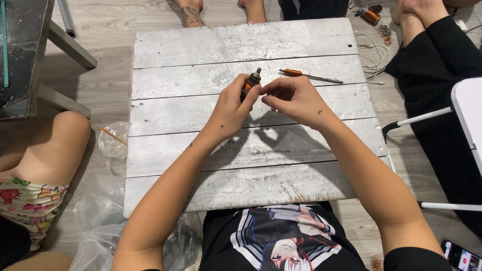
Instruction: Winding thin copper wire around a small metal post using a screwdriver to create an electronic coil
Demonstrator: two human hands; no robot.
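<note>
The left hand is curled narrow around a small motor rotor wound with copper wire, gripping it between thumb and fingers so that it stands nearly upright, tilted a little to the right, with its metal shaft tip poking out above the fingers; the rotor is held just above the middle of the white plank table, slightly toward the far side; the right hand sits just beside it on the right, its fingers bent inward and its fingertips pinched close to the left hand's fingertips, touching or nearly touching the rotor's side; whether it holds a fine wire I cannot tell; just beyond the right hand, on the far part of the table, lies a screwdriver with an orange handle, its shaft pointing right; off the table on the near left, a clear plastic cup with an orange straw stands on the floor beside another person's bare knee; on the far right floor lie a copper wire spool and a loose white cable; a phone shows at the near right corner
</note>
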